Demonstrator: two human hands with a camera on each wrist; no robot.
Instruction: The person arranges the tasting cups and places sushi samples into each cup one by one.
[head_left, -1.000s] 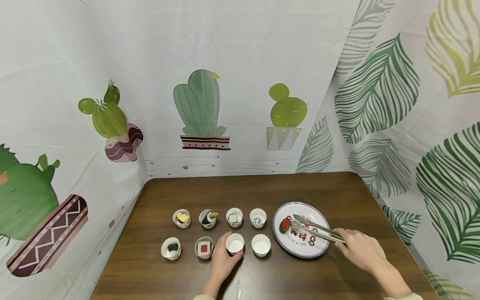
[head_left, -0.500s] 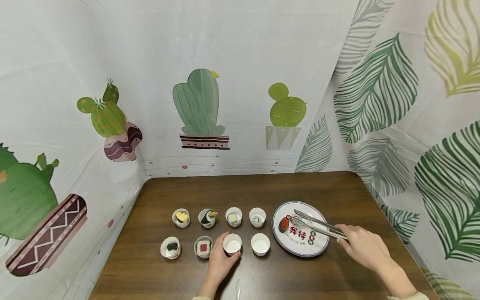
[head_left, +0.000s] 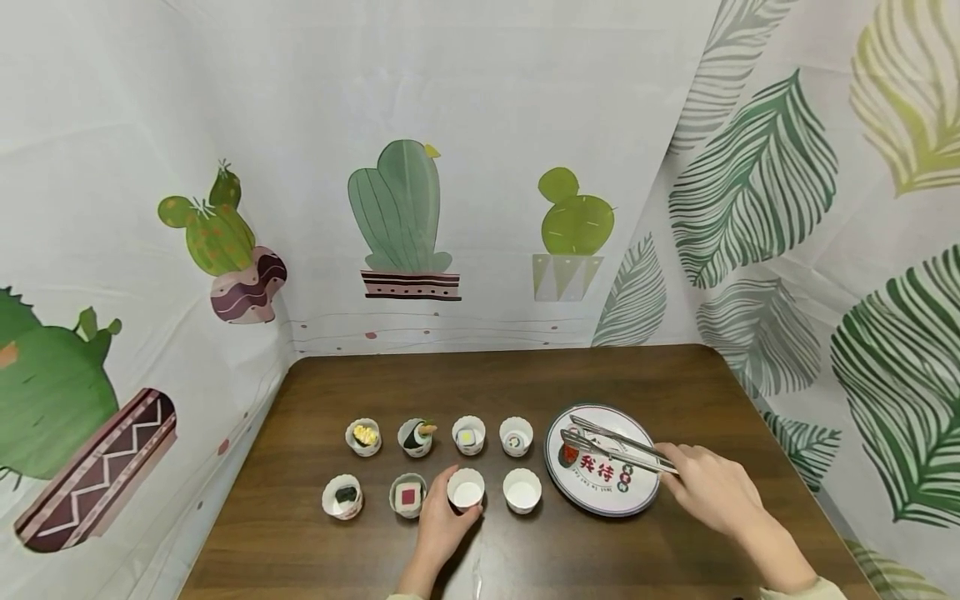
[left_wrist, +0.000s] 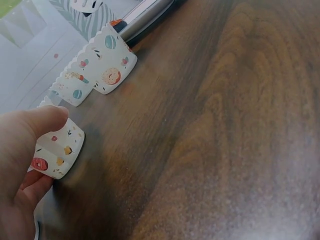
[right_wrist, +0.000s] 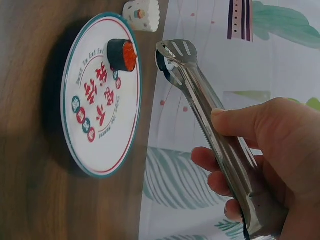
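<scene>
My left hand grips a white paper baking cup in the front row, thumb and fingers around its sides. The inside of this cup is bare; printed flowers and a doughnut show on its wall in the left wrist view. In my right hand is a pair of metal tongs, held raised over the plate with nothing between their slotted tips. A roe-topped sushi roll, dark-wrapped with a red top, sits near the plate's left rim. In the head view the tongs partly cover it.
Beside the held cup stands another bare paper cup. More cups hold sushi pieces: a yellow-topped one, a dark-wrapped one, a red-centred square and several others. A printed cloth hangs behind the brown table.
The tongs have swung left and up from beside the roe-topped sushi, which stays on the plate. My left hand has shifted its cup slightly left.
</scene>
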